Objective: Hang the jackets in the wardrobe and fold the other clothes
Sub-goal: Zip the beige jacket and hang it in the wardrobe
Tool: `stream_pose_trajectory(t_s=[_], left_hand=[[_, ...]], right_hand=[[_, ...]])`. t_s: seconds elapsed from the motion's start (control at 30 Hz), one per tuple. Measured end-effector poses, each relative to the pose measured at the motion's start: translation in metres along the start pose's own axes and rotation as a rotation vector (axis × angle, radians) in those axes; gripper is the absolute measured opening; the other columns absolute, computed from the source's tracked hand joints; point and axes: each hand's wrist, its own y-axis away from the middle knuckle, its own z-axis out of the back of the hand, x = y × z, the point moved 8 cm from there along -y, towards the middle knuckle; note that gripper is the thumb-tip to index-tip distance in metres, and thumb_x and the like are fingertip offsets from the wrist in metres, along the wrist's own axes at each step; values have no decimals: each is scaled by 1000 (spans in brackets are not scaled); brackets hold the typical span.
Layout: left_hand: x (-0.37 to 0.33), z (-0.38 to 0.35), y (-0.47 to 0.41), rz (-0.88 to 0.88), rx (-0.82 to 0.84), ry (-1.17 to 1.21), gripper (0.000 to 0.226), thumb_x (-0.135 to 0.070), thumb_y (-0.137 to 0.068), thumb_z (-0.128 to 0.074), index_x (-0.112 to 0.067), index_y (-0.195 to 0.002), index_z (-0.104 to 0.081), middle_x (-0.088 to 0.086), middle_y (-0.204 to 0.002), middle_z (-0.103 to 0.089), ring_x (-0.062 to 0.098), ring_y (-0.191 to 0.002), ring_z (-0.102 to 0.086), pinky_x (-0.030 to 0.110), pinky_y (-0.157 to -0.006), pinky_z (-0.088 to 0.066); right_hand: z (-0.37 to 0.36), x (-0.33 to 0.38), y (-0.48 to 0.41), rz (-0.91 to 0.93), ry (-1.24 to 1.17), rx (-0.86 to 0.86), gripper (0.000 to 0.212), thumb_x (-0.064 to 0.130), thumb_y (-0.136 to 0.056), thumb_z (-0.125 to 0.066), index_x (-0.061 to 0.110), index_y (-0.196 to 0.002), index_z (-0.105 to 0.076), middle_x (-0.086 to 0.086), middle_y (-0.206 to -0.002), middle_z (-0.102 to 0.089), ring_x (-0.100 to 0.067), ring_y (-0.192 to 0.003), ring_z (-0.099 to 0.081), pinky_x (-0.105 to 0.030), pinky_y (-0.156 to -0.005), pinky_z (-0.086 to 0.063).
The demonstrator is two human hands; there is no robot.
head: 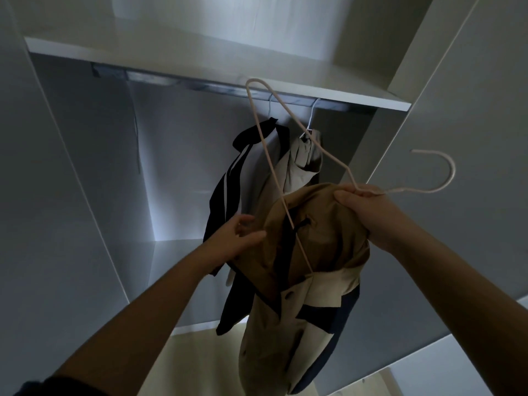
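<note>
Wardrobe [85, 138]: open, grey; two jackets [225, 190] hang from its rail [160, 78].
Right hand [368, 212]: clamped on pale wire hanger [452, 170] and tan jacket [314, 238] collar.
Left hand [237, 235]: fingers apart, at the tan jacket's side.

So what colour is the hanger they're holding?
Pale pink hanger, clearest in the head view.

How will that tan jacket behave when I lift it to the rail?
Probably floppy: the tan jacket sags in folds below the right hand, so it may swing. It could slip off, since the hanger is tilted, one arm poking out bare. The left hand, at the cloth's edge, could steady it.
</note>
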Motion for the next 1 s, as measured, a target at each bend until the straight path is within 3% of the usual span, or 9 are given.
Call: stream_pose_trajectory(t_s=[0.07, 0.2, 0.27, 0.4, 0.47, 0.63, 0.8, 0.87, 1.0], left_hand=[[-13, -5, -10, 4, -44, -172, 19, -23, -93, -55, -21, -110, -62, -1, -104, -62, 14, -92, -58, 26, -73, -49], [-21, -9, -17, 193, -48, -91, 22, -15, -93, -44, -3, -87, -61, 18, -88, -62, 27, -81, -61, 35, -75, -48], [-33, 7, -18, 242, -123, 105, 21, -9, -89, -49, -3, -72, -59, 15, -69, -61, 24, -61, -63, 27, -58, -51], [-76, 46, -19, 209, -167, 436, 53, -7, -92, -39, -11, -40, -52, 6, -43, -47, 15, -35, -49, 17, -36, -41], [-100, 53, -16, 170, -136, 459, 65, -10, -94, -39, -13, -31, -52, 4, -40, -48, 12, -32, -50, 18, -35, -42], [-142, 49, -12, 120, -54, 386, 64, -11, -95, -37, -10, -35, -60, 3, -41, -55, 12, -37, -56, 19, -39, -47], [-167, 75, -9, 131, -203, 344, 41, -12, -95, -42, -9, -56, -54, 7, -54, -54, 18, -47, -57, 23, -47, -52], [-182, 92, -5, 119, -247, 300, 39, -12, -94, -42, -10, -56, -51, 7, -55, -52, 18, -48, -55, 24, -50, -50], [-216, 124, 8, 77, -264, 142, 23, -16, -86, -40, -11, -65, -47, 8, -66, -46, 21, -58, -46, 30, -60, -41]], right_hand=[[0, 2, 1, 30, 19, 1, 19, 22, -97, -51, 29, -84, -63, 3, -88, -65, -15, -85, -62, -24, -69, -49], [13, -3, 3, 19, 12, -26, 24, 37, -95, -50, 18, -98, -65, -11, -101, -66, -27, -94, -63, -35, -82, -52], [24, 0, 4, 96, 21, -44, 25, 38, -97, -46, 21, -94, -65, -8, -97, -66, -21, -90, -64, -33, -77, -52], [40, 13, 14, 368, 86, 6, 27, 11, -96, -50, 36, -104, -55, 10, -82, -60, 0, -69, -58, -16, -57, -47], [41, 13, 22, 465, 83, 25, 43, 2, -90, -57, 43, -102, -59, 9, -88, -62, -3, -79, -60, -15, -67, -51], [23, 12, 36, 573, 24, -45, 19, 26, -88, -63, 45, -91, -66, 16, -95, -64, 0, -91, -60, -10, -77, -49], [2, -5, 34, 415, -197, -262, 30, 18, -97, -44, 22, -76, -65, 13, -73, -66, 2, -69, -61, -12, -61, -50], [-19, -8, 31, 385, -211, -163, 30, 26, -93, -42, 13, -82, -66, 0, -68, -64, -4, -64, -62, -13, -61, -49], [-53, -17, 28, 369, -161, 105, 24, 9, -95, -48, 15, -90, -71, -8, -71, -68, -8, -57, -62, -16, -58, -50]])
